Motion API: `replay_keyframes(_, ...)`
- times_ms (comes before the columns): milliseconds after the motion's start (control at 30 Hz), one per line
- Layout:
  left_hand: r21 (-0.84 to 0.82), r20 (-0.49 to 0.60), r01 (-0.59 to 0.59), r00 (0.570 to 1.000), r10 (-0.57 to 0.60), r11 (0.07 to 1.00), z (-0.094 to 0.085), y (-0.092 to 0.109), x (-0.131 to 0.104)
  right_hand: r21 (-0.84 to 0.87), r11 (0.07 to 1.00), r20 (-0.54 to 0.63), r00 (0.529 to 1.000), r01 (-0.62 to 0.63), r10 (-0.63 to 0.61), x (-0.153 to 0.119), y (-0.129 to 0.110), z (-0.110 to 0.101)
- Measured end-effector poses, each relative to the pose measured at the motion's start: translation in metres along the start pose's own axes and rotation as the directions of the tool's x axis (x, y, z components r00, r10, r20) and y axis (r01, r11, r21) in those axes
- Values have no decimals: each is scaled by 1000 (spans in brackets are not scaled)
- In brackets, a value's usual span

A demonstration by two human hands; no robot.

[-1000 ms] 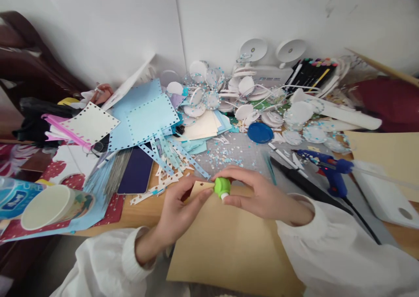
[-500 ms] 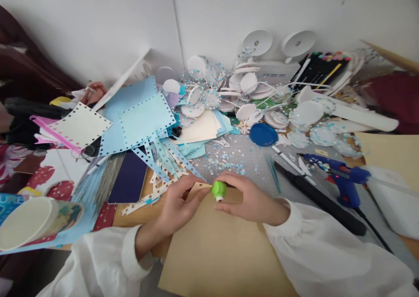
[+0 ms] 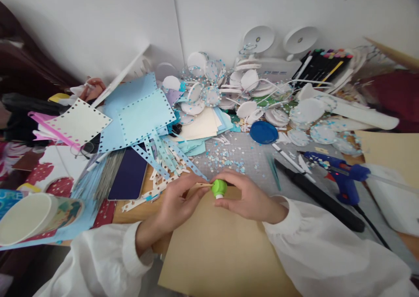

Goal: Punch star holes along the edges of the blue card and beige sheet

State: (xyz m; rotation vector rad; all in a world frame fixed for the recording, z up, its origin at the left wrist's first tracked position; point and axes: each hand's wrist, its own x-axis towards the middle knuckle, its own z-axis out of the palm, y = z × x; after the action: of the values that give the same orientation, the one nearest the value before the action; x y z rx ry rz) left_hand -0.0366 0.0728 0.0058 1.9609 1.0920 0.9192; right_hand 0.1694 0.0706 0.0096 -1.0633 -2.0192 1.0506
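My left hand (image 3: 179, 197) pinches a small cream paper piece (image 3: 202, 185), seen nearly edge-on, whose right end meets a green punch (image 3: 219, 188). Around that punch, thumb and fingers on either side, is my right hand (image 3: 250, 196). Both hands are over the top of a large tan sheet (image 3: 229, 249). Just beyond them, tiny blue and cream paper shapes (image 3: 225, 159) lie scattered on a grey mat. Punched paper strips (image 3: 163, 157) lie left of these.
Light blue sheets with punched edges (image 3: 147, 115) lie at the left, near a dark blue phone (image 3: 127, 174) and a paper cup (image 3: 28, 218). White discs (image 3: 250, 79) crowd the back. A blue glue gun (image 3: 343, 177) and a black tool (image 3: 322, 196) lie right.
The cream paper has tilted from showing its punched face to nearly edge-on at the green punch. Both hands keep their grip. The view has shifted slightly.
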Motion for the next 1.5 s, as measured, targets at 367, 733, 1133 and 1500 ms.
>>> replay_keyframes(367,201,133,-99,988,73,975,-10,8,9,-46,995,-99,991,84,-88,3,5,14)
replay_keyframes(733,687,579,-488,815,0,538,-12,41,52,-246,955,-100,976,164,-193,3,12,16)
replay_keyframes(1133,629,631,-511,776,-1,587,-6,30,60,-260,949,-145,964,180,-223,2,19,19)
replay_keyframes(1500,666,575,-434,817,-47,607,-7,27,59,-247,949,-114,967,194,-228,6,21,16)
